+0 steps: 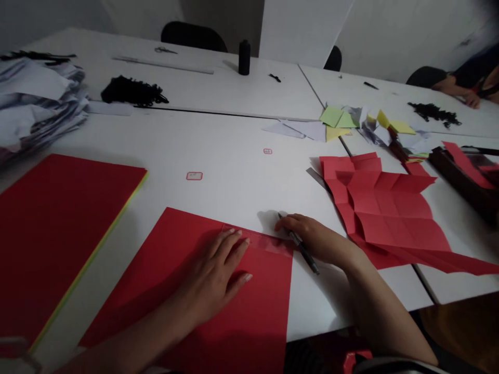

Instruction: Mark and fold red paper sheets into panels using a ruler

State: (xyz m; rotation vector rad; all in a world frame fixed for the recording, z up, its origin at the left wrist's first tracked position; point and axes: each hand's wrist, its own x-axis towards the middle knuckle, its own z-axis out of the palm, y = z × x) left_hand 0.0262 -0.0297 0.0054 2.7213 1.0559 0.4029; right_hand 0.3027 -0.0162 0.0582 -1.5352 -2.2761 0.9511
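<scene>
A large sheet of red paper (249,322) lies flat on the white table. Along its far edge rests a clear ruler (268,243). My left hand (218,270) is spread open over the sheet, its fingertips on the ruler's left part. Just beyond the sheet's right corner, my right hand (312,236) is closed on a dark pen (306,254), which lies slanted under the fingers with its tip pointing away from me.
A stack of red paper (66,218) lies left, crumpled white papers (35,98) behind it. Creased red paper (397,208) covers a metal ruler (316,177) at right. Beyond are a black bottle (244,58), black cords (130,91), and another person's hand (472,98).
</scene>
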